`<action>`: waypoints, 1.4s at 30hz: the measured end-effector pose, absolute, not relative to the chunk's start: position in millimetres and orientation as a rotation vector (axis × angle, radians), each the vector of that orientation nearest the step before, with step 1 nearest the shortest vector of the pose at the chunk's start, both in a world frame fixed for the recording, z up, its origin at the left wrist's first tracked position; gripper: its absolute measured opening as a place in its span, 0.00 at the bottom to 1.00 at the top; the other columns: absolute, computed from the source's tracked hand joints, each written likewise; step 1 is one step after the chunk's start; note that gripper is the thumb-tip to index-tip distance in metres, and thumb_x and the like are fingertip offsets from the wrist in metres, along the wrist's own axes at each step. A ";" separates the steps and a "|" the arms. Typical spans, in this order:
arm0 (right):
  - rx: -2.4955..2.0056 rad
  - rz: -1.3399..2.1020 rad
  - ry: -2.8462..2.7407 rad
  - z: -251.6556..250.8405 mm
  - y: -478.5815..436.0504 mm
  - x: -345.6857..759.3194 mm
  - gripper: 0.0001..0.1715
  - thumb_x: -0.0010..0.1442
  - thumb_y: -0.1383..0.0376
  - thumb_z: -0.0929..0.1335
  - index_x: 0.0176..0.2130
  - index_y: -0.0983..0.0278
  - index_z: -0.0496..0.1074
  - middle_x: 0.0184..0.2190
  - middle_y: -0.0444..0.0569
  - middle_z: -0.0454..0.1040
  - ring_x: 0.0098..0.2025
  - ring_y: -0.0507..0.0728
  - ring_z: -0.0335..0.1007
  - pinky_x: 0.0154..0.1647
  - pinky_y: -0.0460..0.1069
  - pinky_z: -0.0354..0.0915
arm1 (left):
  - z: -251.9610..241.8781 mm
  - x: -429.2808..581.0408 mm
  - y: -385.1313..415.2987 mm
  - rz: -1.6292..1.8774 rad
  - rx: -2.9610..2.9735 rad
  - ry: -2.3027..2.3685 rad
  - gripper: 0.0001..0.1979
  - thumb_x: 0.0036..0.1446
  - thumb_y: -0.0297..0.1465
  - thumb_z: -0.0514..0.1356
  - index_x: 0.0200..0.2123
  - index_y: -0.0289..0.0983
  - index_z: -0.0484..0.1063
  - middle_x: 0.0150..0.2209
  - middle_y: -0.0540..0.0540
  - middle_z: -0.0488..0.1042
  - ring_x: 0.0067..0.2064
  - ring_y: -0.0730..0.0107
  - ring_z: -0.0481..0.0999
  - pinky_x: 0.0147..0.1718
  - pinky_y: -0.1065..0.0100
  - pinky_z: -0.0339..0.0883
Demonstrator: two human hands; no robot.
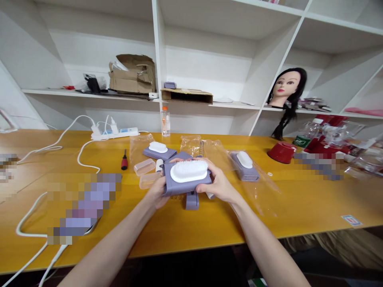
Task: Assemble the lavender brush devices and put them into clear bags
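Note:
Just above the table I hold a purple box-shaped brush (188,188) with a white bristle pad facing up. My left hand (158,193) grips its left end, partly hidden behind it. At the right end, my right hand (220,182) is closed around it, thumb on the near side. Under the held brush lies a small purple part (192,202); other pieces there are partly covered. Behind my left hand rests a similar purple brush (163,154), with two clear plastic cases (145,167) nearer. Another such brush (249,173) lies right of my right hand.
A red-and-black screwdriver (124,161) and a power strip (122,133) with white cables occupy the left side. Clear plastic bags (220,149) spread behind my hands. A clear bottle (165,124) stands by the shelf; a red cup (281,153) sits right, below a mannequin head (285,87).

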State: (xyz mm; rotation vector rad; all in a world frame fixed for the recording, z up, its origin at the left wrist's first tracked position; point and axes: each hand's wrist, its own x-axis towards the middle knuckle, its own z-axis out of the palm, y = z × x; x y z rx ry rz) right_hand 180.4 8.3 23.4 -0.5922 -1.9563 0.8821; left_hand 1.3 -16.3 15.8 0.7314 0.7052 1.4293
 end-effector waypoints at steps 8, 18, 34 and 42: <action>-0.585 0.829 -1.989 25.6 5.6 179.5 0.40 0.42 0.56 0.75 0.53 0.60 0.64 0.51 0.52 0.64 0.55 0.62 0.59 0.57 0.56 0.52 | 4.7 3.7 -15.5 1.415 0.754 0.709 0.20 0.41 0.31 0.62 0.41 0.39 0.70 0.44 0.47 0.75 0.50 0.57 0.71 0.45 0.63 0.67; -0.603 1.014 -2.015 25.7 10.0 187.9 0.43 0.48 0.54 0.72 0.59 0.56 0.57 0.59 0.52 0.57 0.60 0.62 0.53 0.57 0.56 0.55 | 5.8 -1.1 -8.6 1.400 0.840 0.674 0.18 0.42 0.31 0.62 0.40 0.37 0.71 0.45 0.45 0.75 0.49 0.57 0.72 0.46 0.61 0.67; -0.724 0.457 -2.000 28.8 0.4 176.9 0.23 0.44 0.59 0.75 0.43 0.57 0.74 0.41 0.49 0.67 0.46 0.61 0.63 0.48 0.57 0.59 | 12.7 -21.1 0.3 1.316 0.912 0.705 0.22 0.46 0.33 0.58 0.47 0.34 0.71 0.41 0.42 0.77 0.42 0.53 0.76 0.40 0.61 0.70; -0.954 0.584 -1.582 26.2 -2.6 153.4 0.09 0.51 0.59 0.68 0.30 0.64 0.71 0.31 0.46 0.64 0.33 0.54 0.62 0.35 0.49 0.60 | 13.3 -18.7 -6.6 1.204 0.876 0.406 0.38 0.41 0.57 0.55 0.50 0.38 0.67 0.50 0.36 0.70 0.56 0.44 0.64 0.47 0.48 0.64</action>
